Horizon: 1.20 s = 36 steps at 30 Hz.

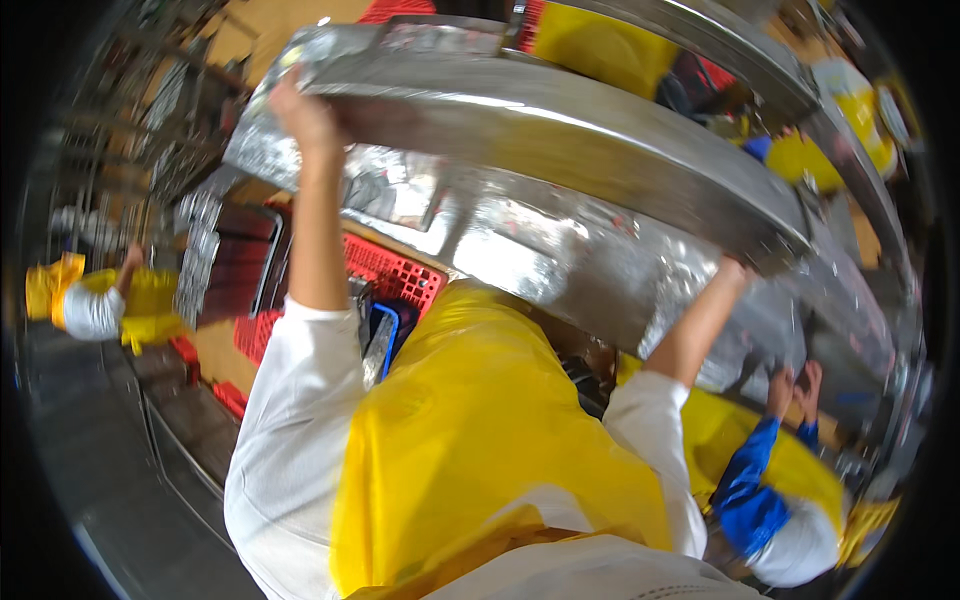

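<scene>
A long stainless steel panel (560, 130), with a deep bent front edge, stretches across in front of me above a shiny metal work table (500, 262). My left hand (303, 112) is raised at its left end, closed on the edge and somewhat blurred. At the panel's lower right end, my right hand (736, 270) grips the corner; most of its fingers are hidden behind the metal. Whether the panel hangs free or rests on something, I cannot tell. The table below it looks wet, with small reddish bits on it.
Red plastic crates (395, 268) and a blue-rimmed tub (380, 345) stand left of my yellow apron. Close on my right works a person in blue sleeves (745, 490). Another person (100, 305) is at far left, by stacked metal trays (230, 262). A metal rail (850, 150) curves at far right.
</scene>
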{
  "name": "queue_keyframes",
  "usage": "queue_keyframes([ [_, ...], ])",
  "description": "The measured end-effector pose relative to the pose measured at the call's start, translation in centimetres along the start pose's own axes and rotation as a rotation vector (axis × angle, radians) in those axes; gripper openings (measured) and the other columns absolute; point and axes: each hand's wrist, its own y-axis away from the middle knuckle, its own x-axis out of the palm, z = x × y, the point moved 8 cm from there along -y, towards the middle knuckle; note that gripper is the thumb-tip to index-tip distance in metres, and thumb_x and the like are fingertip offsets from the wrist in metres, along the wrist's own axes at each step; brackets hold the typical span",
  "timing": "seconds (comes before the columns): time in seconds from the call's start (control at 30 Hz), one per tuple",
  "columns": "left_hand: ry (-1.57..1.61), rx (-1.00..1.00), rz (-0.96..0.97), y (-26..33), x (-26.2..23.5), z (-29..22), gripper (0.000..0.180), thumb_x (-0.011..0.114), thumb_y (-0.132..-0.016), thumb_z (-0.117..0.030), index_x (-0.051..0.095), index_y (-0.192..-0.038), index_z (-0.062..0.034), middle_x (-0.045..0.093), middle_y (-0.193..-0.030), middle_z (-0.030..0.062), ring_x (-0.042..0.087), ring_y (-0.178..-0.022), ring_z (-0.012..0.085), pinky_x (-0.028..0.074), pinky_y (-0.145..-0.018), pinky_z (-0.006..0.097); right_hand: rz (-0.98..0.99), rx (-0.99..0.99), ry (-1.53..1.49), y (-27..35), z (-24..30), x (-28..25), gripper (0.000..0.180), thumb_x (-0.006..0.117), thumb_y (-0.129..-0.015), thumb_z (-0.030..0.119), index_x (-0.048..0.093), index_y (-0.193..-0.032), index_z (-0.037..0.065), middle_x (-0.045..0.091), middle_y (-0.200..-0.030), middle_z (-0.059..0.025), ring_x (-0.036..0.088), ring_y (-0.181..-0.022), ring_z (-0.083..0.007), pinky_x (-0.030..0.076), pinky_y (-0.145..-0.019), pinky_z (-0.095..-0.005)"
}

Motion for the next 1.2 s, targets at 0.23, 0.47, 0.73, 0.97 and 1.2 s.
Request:
queue_keyframes([
  [0.23,0.172,0.024,0.877,20.6,18.3,-4.9,0.080,0.073,-0.084,-0.027,0.020,-0.140,-0.0056,0.059,-0.112,0.0179,0.057,-0.108,0.0292,0.042,-0.097,0.040,0.541,-0.129,-0.121,4.9,9.0,6.3,0.079,0.040,-0.092,0.064,0.042,-0.143,0.004,0.040,-0.148,-0.0192,0.036,-0.136,-0.0422,0.023,-0.113,-0.0621],
  [0.47,-0.382,0.517,0.818,13.4,12.3,12.7,0.043,0.073,-0.080,-0.022,0.061,-0.116,-0.0030,0.061,-0.114,0.0204,0.058,-0.107,0.0349,0.044,-0.094,0.043,-0.096,-0.458,0.560,2.3,18.6,3.6,0.087,0.037,-0.089,0.073,0.040,-0.142,0.003,0.042,-0.144,-0.0214,0.038,-0.134,-0.0421,0.032,-0.108,-0.0637],
  [0.73,-1.547,-0.366,0.223,-9.2,-9.5,34.6,0.091,0.083,-0.064,-0.053,0.045,-0.133,-0.0074,0.047,-0.130,0.0197,0.043,-0.122,0.0349,0.034,-0.102,0.049,-0.722,-0.011,0.746,5.8,23.4,1.3,0.080,0.059,-0.082,0.069,0.049,-0.127,0.003,0.046,-0.133,-0.0147,0.049,-0.117,-0.0338,0.043,-0.096,-0.0541],
  [0.97,-1.388,0.049,0.632,-12.6,0.4,37.0,0.079,0.084,-0.067,-0.044,0.052,-0.129,-0.0077,0.051,-0.131,0.0134,0.045,-0.127,0.0326,0.036,-0.103,0.052,-0.625,0.093,0.928,4.9,17.1,10.3,0.057,0.066,-0.081,0.039,0.055,-0.126,0.007,0.062,-0.122,-0.0081,0.059,-0.109,-0.0279,0.049,-0.091,-0.0450],
  [1.2,-1.617,-0.028,0.584,-14.6,-0.5,36.3,0.064,0.081,-0.072,-0.034,0.055,-0.124,-0.0077,0.056,-0.127,0.0149,0.051,-0.123,0.0313,0.042,-0.100,0.054,-0.606,0.030,0.929,3.0,20.1,7.8,0.049,0.066,-0.081,0.037,0.060,-0.119,0.007,0.066,-0.113,-0.0082,0.064,-0.100,-0.0270,0.054,-0.086,-0.0414],
])
